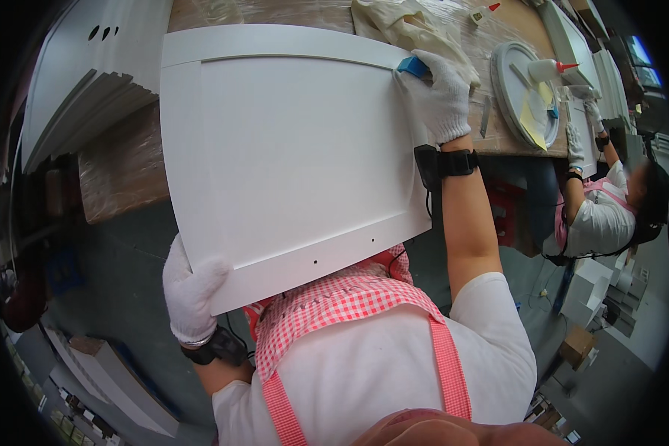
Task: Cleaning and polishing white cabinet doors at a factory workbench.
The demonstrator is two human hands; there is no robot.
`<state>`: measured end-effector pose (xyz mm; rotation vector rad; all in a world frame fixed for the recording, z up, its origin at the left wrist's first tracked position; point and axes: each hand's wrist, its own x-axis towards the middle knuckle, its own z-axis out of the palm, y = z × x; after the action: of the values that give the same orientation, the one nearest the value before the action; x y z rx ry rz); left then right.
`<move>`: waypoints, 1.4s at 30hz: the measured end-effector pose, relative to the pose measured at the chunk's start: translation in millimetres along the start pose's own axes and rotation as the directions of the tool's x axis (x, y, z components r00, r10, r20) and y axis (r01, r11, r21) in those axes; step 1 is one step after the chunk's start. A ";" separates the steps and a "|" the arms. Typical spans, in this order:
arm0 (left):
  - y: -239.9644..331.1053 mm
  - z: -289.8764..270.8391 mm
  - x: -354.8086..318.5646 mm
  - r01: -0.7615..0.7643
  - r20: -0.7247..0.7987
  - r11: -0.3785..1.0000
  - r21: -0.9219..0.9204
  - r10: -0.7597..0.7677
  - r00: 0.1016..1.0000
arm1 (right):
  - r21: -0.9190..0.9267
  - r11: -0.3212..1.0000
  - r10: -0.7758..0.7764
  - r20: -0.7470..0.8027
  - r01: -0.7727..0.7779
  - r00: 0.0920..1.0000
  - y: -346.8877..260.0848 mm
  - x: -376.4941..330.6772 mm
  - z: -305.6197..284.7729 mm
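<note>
A white framed panel (305, 156), like a cabinet door, lies before me with its near edge over my apron; two small dark holes show in its near rail. My left hand (192, 286), in a white knit glove, is closed on the panel's near left corner, thumb on top. At the far right corner, my gloved right hand (440, 100) is closed on a small blue block (414, 67) that touches the frame there. The block's underside and some of the fingers are hidden.
Film covers the worktable (275, 13). A crumpled cloth (409, 30), a red-tipped glue bottle (483, 13) and a round white lid (509, 82) bearing another bottle (546, 70) lie beyond. White panels (97, 82) stack at left. A co-worker (602, 201) works at right.
</note>
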<state>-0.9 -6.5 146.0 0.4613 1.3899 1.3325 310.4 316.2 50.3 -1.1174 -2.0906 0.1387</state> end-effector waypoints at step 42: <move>-37.9 -18.4 2.4 -0.014 0.170 0.945 -0.326 0.074 0.983 | 0.589 0.681 0.283 0.337 -0.436 0.898 -128.1 -39.0 -76.8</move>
<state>-2.8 -23.7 107.6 0.3819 0.9927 1.4846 288.2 189.9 136.3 -1.0733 -1.7248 1.1545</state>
